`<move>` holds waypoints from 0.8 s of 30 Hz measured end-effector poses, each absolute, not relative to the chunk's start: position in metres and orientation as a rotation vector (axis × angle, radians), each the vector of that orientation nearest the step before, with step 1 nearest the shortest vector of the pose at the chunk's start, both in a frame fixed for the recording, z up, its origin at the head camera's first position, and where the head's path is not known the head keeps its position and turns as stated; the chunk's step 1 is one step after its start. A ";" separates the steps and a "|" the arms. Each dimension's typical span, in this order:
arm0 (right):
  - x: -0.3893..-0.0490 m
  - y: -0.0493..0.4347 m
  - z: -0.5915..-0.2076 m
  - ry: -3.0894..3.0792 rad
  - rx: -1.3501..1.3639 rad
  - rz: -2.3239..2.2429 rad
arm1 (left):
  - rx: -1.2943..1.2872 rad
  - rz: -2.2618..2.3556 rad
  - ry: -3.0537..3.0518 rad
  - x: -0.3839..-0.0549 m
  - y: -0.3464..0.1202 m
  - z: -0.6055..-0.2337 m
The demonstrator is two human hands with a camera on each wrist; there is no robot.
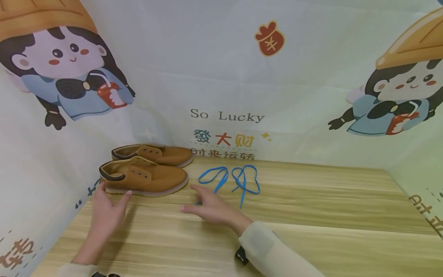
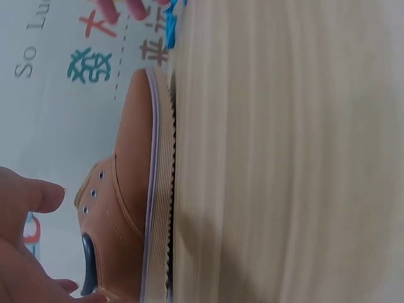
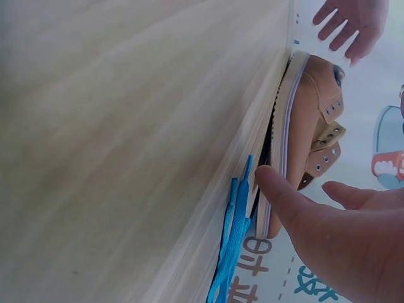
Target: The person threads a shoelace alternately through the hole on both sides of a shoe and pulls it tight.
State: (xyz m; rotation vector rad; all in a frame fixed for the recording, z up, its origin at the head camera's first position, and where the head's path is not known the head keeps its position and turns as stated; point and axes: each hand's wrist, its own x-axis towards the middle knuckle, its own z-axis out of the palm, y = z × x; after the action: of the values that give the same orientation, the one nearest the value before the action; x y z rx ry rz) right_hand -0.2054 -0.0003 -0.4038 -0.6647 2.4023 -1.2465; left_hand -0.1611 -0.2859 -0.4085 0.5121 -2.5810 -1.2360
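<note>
My L hand point(image 1: 106, 209) is at the heel end, near side, of the nr shoe, a tan-brown low-cut one w/ dark collar padding & a pale ridged sole point(image 1: 162, 179). Fingers & thumb spread apart, released, nothing grasped; can't tell if a fingertip touches the heel or is just beside it. My R hand point(image 1: 209, 207) is also released, thumb & fingers apart, over the counter just R of that shoe's toe, nr the laces.

Nr shoe sits upright at the far L of the wood-grain, yellowish-tan counter point(image 1: 311, 204), toe to the R, eyelets unlaced. Far shoe, a matching tan-brown low-cut one point(image 1: 173, 154), is just behind it, same direction, partly hidden by it. R of the pair lie 2 flat blue fabric laces, side by side: the L lace point(image 1: 223, 182) in a long loop, partly behind my R hand, & the R lace point(image 1: 243, 186) in crossed loops w/ 1 end pointing twd me.

Pale off-white sleeve point(image 1: 277, 246) on my R arm, small black device point(image 1: 241, 256) by that wrist. Behind the counter, a whitish printed backdrop point(image 1: 214, 73) w/ "So Lucky" lettering point(image 1: 227, 115), a red pouch print point(image 1: 270, 40) up top & orange-hatted, blue-topped cartoon figs L point(image 1: 74, 65) & R.
</note>
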 end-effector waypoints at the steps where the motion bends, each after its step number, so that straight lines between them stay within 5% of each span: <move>1: -0.207 -0.002 -0.404 2.411 -0.670 -1.243 | 0.522 -1.249 -2.566 -0.162 -0.288 -0.408; 24: -0.223 -0.030 -0.407 2.368 -0.582 -1.298 | 0.650 -1.455 -2.366 -0.189 -0.322 -0.418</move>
State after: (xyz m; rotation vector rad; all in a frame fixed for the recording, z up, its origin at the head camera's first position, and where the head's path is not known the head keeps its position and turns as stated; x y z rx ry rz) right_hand -0.2227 -0.0298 -0.4075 -0.5816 2.3681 -1.2982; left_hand -0.1887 -0.3216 -0.4178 0.6502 -2.3658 -1.4550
